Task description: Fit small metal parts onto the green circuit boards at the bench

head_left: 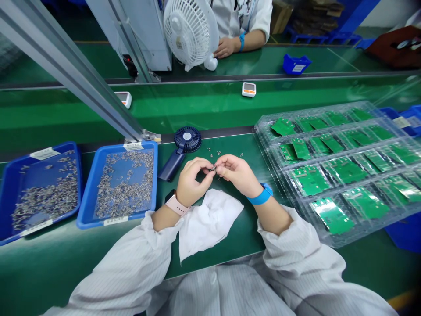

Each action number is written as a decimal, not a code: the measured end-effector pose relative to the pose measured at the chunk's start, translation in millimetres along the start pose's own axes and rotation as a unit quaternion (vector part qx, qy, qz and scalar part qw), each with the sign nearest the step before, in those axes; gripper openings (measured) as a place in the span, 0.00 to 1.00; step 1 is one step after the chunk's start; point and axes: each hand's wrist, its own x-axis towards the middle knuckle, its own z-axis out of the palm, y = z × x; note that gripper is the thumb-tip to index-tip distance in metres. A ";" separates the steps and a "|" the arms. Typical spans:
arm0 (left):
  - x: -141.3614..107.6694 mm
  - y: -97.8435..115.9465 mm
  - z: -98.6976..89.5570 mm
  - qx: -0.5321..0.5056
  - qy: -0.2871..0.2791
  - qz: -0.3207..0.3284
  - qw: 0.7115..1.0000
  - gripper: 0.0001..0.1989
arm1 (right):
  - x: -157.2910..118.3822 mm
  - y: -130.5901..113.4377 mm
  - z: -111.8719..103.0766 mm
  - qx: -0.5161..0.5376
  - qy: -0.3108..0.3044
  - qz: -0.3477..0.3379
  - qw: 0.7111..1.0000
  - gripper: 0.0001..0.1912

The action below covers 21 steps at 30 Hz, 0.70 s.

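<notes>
My left hand [194, 181] and my right hand [239, 174] meet over the green bench, fingertips pinched on a small metal part [213, 168] between them. Its exact shape is too small to make out. Several tiny metal pieces [219, 153] lie on the bench just beyond my fingers. Below my hands is a crumpled white cloth [212, 221]. To the left, two blue trays [86, 206] [6, 193] hold many small metal parts.
A dark blue handheld fan [187, 139] lies behind my left hand. Clear plastic trays [296, 164] with green circuit boards stand at the right. Across the bench are a white fan [190, 33], a small white device [249, 89], a blue bin [296, 64] and another person's hand [225, 47].
</notes>
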 end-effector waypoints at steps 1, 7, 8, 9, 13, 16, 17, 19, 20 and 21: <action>-0.1 0.5 -0.2 0.000 -0.001 -0.001 1.000 0.03 | 0.1 -0.1 0.3 -0.005 0.001 -0.006 1.000 0.17; -0.3 1.6 -1.1 0.000 -0.003 -0.005 1.000 0.02 | 0.5 1.3 1.2 -0.045 0.011 -0.044 0.998 0.15; -0.3 1.5 -1.0 0.001 -0.006 -0.004 1.000 0.03 | 0.4 1.5 1.3 -0.052 0.011 -0.047 0.998 0.14; -0.3 1.3 -1.0 0.002 -0.007 -0.004 1.000 0.03 | 0.2 1.6 1.4 -0.060 0.013 -0.048 0.997 0.13; -0.2 0.6 -0.9 -0.002 -0.005 -0.013 1.000 0.04 | -1.1 0.4 2.9 -0.089 0.023 -0.050 0.995 0.12; 0.7 0.1 -1.1 -0.018 -0.008 -0.021 1.000 0.05 | -1.9 -0.4 4.1 -0.081 0.018 -0.050 0.995 0.09; 1.0 -0.2 -1.2 -0.025 -0.010 -0.022 0.999 0.05 | -1.9 -0.3 4.2 -0.074 0.012 -0.048 0.996 0.08; 1.6 -0.7 -1.3 -0.044 -0.016 -0.026 0.999 0.05 | -1.8 0.2 4.1 -0.059 0.000 -0.041 0.997 0.07; 1.8 -1.0 -1.3 -0.055 -0.018 -0.028 0.998 0.05 | -1.6 0.5 3.9 -0.054 -0.005 -0.037 0.998 0.07; 1.8 -1.4 -1.2 -0.065 -0.020 -0.029 0.997 0.05 | -1.5 0.8 3.7 -0.054 -0.007 -0.034 0.998 0.07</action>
